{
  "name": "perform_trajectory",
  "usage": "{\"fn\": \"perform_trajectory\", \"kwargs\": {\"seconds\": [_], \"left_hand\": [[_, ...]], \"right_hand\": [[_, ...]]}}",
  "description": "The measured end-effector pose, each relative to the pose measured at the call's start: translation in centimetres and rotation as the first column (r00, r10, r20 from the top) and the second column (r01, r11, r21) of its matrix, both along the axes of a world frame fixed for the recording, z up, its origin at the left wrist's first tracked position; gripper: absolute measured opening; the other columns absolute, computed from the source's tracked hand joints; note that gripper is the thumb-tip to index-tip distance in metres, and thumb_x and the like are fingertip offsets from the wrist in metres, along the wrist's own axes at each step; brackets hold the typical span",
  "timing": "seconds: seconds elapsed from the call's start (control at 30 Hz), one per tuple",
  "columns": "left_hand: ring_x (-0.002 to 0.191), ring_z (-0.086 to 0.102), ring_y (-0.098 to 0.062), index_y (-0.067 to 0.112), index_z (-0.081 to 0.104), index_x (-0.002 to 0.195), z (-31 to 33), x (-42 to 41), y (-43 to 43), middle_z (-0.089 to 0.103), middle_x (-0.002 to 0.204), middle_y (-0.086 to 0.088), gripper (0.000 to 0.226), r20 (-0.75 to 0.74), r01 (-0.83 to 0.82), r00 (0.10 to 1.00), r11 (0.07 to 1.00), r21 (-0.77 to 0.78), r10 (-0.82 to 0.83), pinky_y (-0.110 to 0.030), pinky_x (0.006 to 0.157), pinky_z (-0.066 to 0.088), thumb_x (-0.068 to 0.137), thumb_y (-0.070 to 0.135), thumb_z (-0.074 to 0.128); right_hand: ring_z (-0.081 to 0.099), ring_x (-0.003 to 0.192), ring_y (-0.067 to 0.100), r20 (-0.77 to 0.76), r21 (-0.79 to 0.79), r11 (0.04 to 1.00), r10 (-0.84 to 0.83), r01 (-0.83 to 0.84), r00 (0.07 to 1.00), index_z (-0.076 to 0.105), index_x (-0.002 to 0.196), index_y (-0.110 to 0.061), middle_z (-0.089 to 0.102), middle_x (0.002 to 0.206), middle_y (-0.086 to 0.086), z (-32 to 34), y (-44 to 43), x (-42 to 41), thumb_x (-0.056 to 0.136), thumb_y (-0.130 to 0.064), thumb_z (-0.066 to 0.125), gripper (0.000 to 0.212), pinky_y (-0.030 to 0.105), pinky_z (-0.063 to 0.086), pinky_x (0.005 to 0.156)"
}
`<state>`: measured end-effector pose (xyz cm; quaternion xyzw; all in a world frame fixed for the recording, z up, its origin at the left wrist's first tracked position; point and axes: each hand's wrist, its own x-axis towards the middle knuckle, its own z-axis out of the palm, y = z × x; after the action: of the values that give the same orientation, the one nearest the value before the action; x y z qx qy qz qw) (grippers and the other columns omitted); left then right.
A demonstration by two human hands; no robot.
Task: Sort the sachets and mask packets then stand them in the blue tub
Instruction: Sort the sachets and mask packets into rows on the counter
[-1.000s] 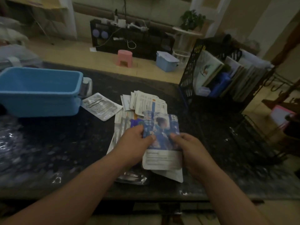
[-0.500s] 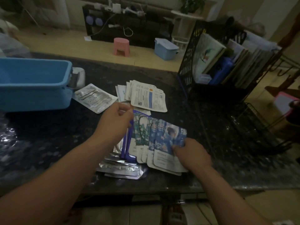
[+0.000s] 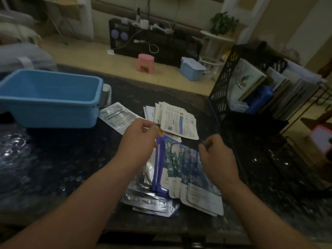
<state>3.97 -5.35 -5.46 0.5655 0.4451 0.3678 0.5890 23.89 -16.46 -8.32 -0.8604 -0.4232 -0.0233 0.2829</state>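
The blue tub stands empty at the left on the dark counter. Before me lies a fan of blue and purple mask packets, spread flat over several silver packets. Behind them sits a pile of white printed sachets. One silver packet lies alone beside the tub. My left hand curls its fingers at the fan's top edge, by an orange corner; a pinch is not clear. My right hand hovers over the fan's right side, loosely curled and holding nothing.
A black mesh file rack full of books and folders stands at the right, close to the sachets. The dark stone counter ends near my body. A pink stool and a small blue box sit on the floor beyond.
Both hands held a stacked bundle of mask packets, then spread it into a fan on the counter. My right hand has let go and lifted; my left hand stays at the fan's top edge.
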Motion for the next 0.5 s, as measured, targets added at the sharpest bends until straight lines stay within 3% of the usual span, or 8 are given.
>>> {"fn": "perform_trajectory", "kwargs": {"seconds": [0.07, 0.13, 0.23, 0.3, 0.43, 0.5], "left_hand": [[0.08, 0.071, -0.018, 0.023, 0.067, 0.104, 0.1, -0.3, 0.2, 0.075, 0.103, -0.005, 0.008, 0.008, -0.005, 1.0, 1.0, -0.013, 0.005, -0.038, 0.076, 0.055, 0.1, 0.02, 0.06], [0.079, 0.07, -0.02, 0.022, 0.067, 0.104, 0.1, -0.7, 0.6, 0.076, 0.1, -0.006, 0.008, 0.009, -0.018, 1.0, 1.0, -0.022, 0.018, -0.038, 0.074, 0.054, 0.101, 0.019, 0.06], [0.082, 0.072, -0.022, 0.024, 0.068, 0.102, 0.2, -1.6, 1.3, 0.077, 0.099, -0.006, 0.01, 0.0, -0.048, 0.999, 0.999, -0.014, 0.048, -0.041, 0.076, 0.056, 0.1, 0.019, 0.06], [0.089, 0.073, -0.025, 0.025, 0.068, 0.102, 0.4, -2.1, 1.6, 0.076, 0.098, -0.004, 0.01, 0.002, -0.057, 0.998, 0.998, -0.015, 0.057, -0.044, 0.081, 0.059, 0.101, 0.021, 0.059], [0.092, 0.074, -0.026, 0.026, 0.068, 0.102, 0.3, -2.6, 1.7, 0.076, 0.097, -0.002, 0.009, 0.003, -0.049, 0.999, 0.998, -0.032, 0.049, -0.045, 0.084, 0.06, 0.101, 0.023, 0.06], [0.089, 0.074, -0.026, 0.025, 0.068, 0.101, 0.2, -2.5, 1.5, 0.076, 0.097, -0.002, 0.008, -0.007, -0.029, 1.0, 0.999, -0.032, 0.029, -0.044, 0.081, 0.06, 0.1, 0.023, 0.06]], "right_hand": [[0.067, 0.076, 0.023, 0.001, -0.044, 0.998, 0.052, -0.052, 0.999, 0.056, 0.108, -0.023, 0.07, 0.088, 0.001, 0.7, 3.6, 0.9, 0.102, -0.034, 0.062, 0.014, 0.046, 0.06, 0.071], [0.069, 0.091, 0.029, 0.035, -0.195, 0.979, 0.061, -0.054, 0.997, 0.056, 0.126, -0.02, 0.072, 0.108, 0.007, 0.6, 7.4, 1.8, 0.102, -0.037, 0.061, 0.03, 0.042, 0.059, 0.079], [0.06, 0.123, 0.032, -0.002, -0.4, 0.907, 0.139, -0.128, 0.99, 0.047, 0.147, -0.017, 0.059, 0.139, 0.012, -0.9, 12.0, 2.5, 0.096, -0.041, 0.066, 0.06, 0.041, 0.053, 0.096], [0.05, 0.134, 0.032, -0.031, -0.474, 0.866, 0.167, -0.162, 0.985, 0.041, 0.155, -0.017, 0.047, 0.15, 0.012, -2.0, 13.7, 2.6, 0.093, -0.045, 0.069, 0.074, 0.043, 0.048, 0.107], [0.052, 0.133, 0.032, -0.058, -0.484, 0.863, 0.137, -0.148, 0.989, 0.039, 0.157, -0.015, 0.045, 0.152, 0.014, -2.8, 14.4, 2.4, 0.095, -0.044, 0.066, 0.074, 0.044, 0.049, 0.108], [0.06, 0.121, 0.027, -0.169, -0.329, 0.932, 0.104, -0.155, 0.98, 0.054, 0.145, -0.013, 0.056, 0.143, 0.013, -1.4, 13.4, 2.0, 0.096, -0.038, 0.069, 0.057, 0.038, 0.052, 0.098]]}}
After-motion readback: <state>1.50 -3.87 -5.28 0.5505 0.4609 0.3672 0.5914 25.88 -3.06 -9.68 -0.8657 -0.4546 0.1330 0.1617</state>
